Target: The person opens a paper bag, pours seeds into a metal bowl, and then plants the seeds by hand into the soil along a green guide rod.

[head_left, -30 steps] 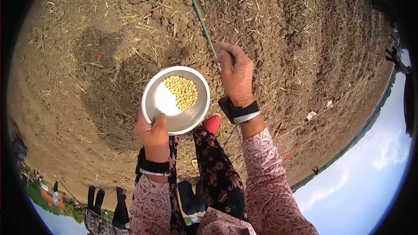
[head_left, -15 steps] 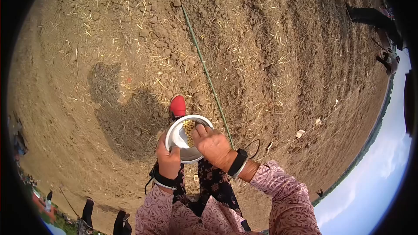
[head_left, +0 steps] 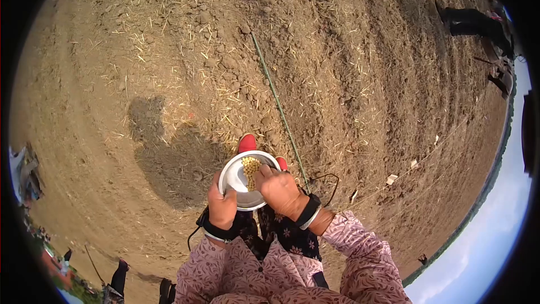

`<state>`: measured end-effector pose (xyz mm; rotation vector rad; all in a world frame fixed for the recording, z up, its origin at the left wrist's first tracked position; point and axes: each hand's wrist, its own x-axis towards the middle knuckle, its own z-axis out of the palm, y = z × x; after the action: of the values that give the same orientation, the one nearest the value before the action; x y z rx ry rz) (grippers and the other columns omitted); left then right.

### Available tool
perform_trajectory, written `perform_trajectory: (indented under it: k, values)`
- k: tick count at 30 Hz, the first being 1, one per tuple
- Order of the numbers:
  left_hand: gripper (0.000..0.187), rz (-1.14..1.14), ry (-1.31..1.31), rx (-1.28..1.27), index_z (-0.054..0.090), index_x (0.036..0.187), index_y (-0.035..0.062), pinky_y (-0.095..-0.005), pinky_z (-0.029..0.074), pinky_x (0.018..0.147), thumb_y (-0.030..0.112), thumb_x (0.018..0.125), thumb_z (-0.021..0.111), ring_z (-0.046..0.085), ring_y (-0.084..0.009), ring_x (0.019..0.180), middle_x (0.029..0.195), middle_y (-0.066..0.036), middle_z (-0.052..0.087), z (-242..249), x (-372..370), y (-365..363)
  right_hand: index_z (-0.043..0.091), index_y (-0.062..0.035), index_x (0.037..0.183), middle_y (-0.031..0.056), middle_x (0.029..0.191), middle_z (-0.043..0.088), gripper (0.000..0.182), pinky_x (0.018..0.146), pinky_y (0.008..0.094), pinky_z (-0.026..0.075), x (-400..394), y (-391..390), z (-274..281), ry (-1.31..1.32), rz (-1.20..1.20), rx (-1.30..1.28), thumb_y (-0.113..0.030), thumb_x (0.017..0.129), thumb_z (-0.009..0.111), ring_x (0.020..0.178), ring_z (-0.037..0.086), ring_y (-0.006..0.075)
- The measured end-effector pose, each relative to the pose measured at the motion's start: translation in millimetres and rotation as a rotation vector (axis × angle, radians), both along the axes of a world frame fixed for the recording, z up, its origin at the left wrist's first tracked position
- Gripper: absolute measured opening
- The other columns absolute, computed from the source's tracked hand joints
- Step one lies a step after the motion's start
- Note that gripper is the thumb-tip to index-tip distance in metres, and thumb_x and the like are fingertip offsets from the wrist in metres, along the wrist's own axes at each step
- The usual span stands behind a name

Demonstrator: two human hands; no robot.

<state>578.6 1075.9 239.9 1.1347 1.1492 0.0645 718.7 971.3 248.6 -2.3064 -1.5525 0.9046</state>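
A round, shallow metal bowl [head_left: 232,179] with a pale rim sits in front of my body. Yellowish round seeds [head_left: 250,169] form a small heap towards its far side. My left hand [head_left: 223,205] grips the bowl's left rim, thumb over the edge and fingers around the outside. Over the right side of the bowl, my right hand [head_left: 281,194] has its fingers curled down beside the seeds. Its fingertips are partly hidden, so whether seeds are between them does not show.
A green rod or line [head_left: 275,95] runs along the straw-strewn soil ahead. Red shoes [head_left: 246,143] show beyond the bowl. Small pale pieces [head_left: 391,179] lie along a string at the right. Another person's dark-clothed legs [head_left: 475,24] are at upper right; more people stand lower left.
The second red shoe now shows beside the bowl. The bowl and both hands have shifted slightly right in view, and my right fingers remain curled by the seeds.
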Motion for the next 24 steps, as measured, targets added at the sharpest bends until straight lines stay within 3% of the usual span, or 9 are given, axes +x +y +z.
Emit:
perform_trajectory:
  k: [5, 9, 16, 20, 21, 24]
  values:
    - [0.045, 0.046, 0.023, 0.001, 0.053, 0.119, -0.0042, -0.0267, 0.046, 0.087, -0.01, 0.076, 0.043, 0.059, -0.0157, 0.097, 0.107, -0.009, 0.063, 8, 11, 23, 0.06, -0.0063, 0.094, 0.0114, 0.084, 0.059, 0.023, 0.057, 0.0409, 0.053, 17, 21, 22, 0.254, -0.251, 0.051, -0.001, 0.072, 0.061, 0.066, 0.064, 0.0327]
    - [0.045, 0.028, 0.028, 0.012, 0.053, 0.12, -0.0044, -0.0267, 0.046, 0.087, -0.01, 0.077, 0.041, 0.059, -0.0155, 0.096, 0.106, -0.009, 0.063, 6, 24, 46, 0.061, -0.0055, 0.1, 0.0139, 0.089, 0.061, 0.026, 0.061, 0.0423, 0.053, 27, 31, 27, 0.389, -0.367, 0.07, 0.0, 0.075, 0.061, 0.074, 0.064, 0.035]
    - [0.046, -0.185, 0.059, 0.089, 0.05, 0.123, -0.0055, -0.0293, 0.044, 0.092, -0.007, 0.078, 0.042, 0.058, -0.0198, 0.103, 0.113, -0.013, 0.06, 9, 90, 95, 0.064, 0.0006, 0.097, 0.0188, 0.088, 0.063, 0.018, 0.072, 0.0403, 0.052, 55, 35, 11, 0.617, -0.676, 0.285, 0.003, 0.079, 0.062, 0.081, 0.063, 0.0377]
    - [0.047, -0.136, 0.138, 0.085, 0.051, 0.124, -0.0044, -0.0288, 0.044, 0.091, -0.007, 0.078, 0.043, 0.057, -0.0182, 0.103, 0.114, -0.011, 0.06, -2, 119, 119, 0.065, 0.0025, 0.094, 0.0161, 0.086, 0.064, 0.012, 0.067, 0.034, 0.053, 80, 27, 6, 0.712, -0.868, 0.226, 0.004, 0.083, 0.063, 0.077, 0.067, 0.0288]
    - [0.046, -0.135, 0.176, 0.11, 0.051, 0.124, -0.0041, -0.0286, 0.045, 0.091, -0.006, 0.079, 0.044, 0.057, -0.0175, 0.103, 0.114, -0.01, 0.06, -5, 125, 129, 0.065, 0.0035, 0.093, 0.0111, 0.082, 0.065, 0.009, 0.064, 0.03, 0.053, 86, 24, 1, 0.725, -0.939, 0.242, 0.002, 0.085, 0.063, 0.073, 0.067, 0.0205]
    - [0.043, -0.118, 0.176, 0.131, 0.053, 0.123, -0.0036, -0.0276, 0.045, 0.089, -0.006, 0.08, 0.047, 0.058, -0.0155, 0.1, 0.113, -0.008, 0.06, -11, 144, 155, 0.065, 0.0028, 0.093, 0.0152, 0.082, 0.068, 0.01, 0.063, 0.0324, 0.053, 94, 12, -21, 0.836, -1.153, 0.165, 0.003, 0.083, 0.063, 0.07, 0.068, 0.0248]
